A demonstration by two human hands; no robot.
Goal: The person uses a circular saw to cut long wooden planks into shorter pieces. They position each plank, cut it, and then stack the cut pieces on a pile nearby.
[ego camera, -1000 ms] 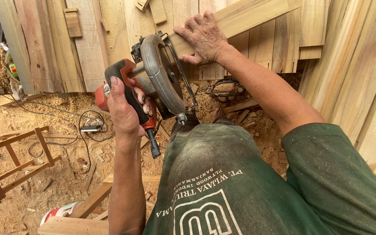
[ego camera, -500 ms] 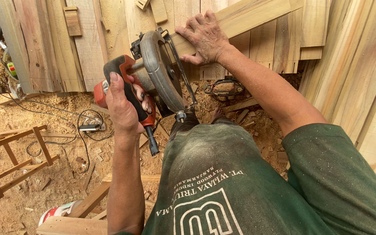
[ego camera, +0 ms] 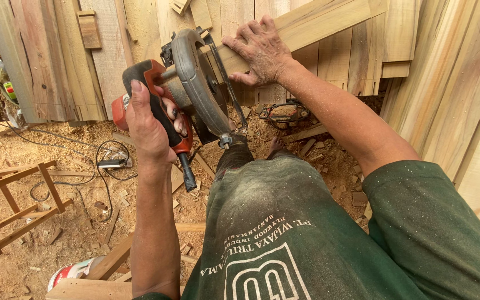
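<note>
My left hand (ego camera: 150, 123) grips the black and red handle of a circular saw (ego camera: 195, 89), whose grey guard and blade sit at the near end of a pale wooden plank (ego camera: 318, 22). My right hand (ego camera: 259, 51) lies flat on that plank, fingers spread, pressing it down just right of the saw. The plank runs up and to the right. My knee and dusty green shirt (ego camera: 284, 233) fill the lower frame, and my bare foot (ego camera: 276, 145) rests on the sawdust below.
Stacks of planks (ego camera: 456, 89) lean at the right and along the back. Another power tool (ego camera: 284, 113) lies on the ground under the plank. A black cable (ego camera: 106, 161) loops over sawdust at left, near a small wooden frame (ego camera: 12, 211) and scattered offcuts.
The saw has shifted slightly forward and up along the plank's end. Both hands keep their hold.
</note>
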